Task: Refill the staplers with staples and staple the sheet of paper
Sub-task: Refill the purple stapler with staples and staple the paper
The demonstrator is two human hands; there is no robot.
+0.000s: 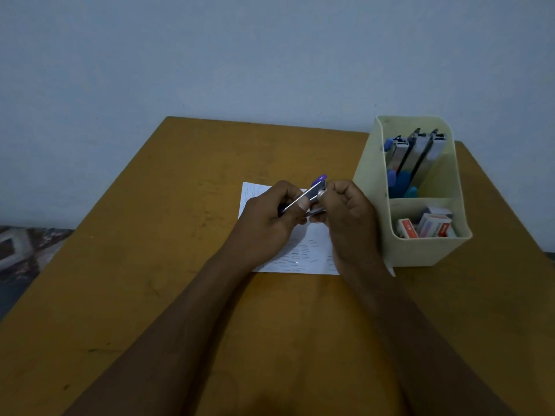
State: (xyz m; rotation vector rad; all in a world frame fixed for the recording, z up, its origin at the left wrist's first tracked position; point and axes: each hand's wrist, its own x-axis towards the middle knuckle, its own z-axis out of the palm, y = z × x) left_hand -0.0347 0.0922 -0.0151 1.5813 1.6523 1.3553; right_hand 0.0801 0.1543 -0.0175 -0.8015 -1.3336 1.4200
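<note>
At a mustard-yellow wooden table (150, 265), my left hand (270, 223) and right hand (345, 214) both grip an opened purple-and-steel stapler (312, 192) above the white paper sheet (309, 253), seemingly much-stapled already. Refilling looks under way, with more staplers (417, 154) left in the cream plastic organiser (426, 250).

Dim, bluish, diffuse light; faint shadows on the worktop (126, 265); low contrast, soft detail; wide-angle stretch near edges.
</note>
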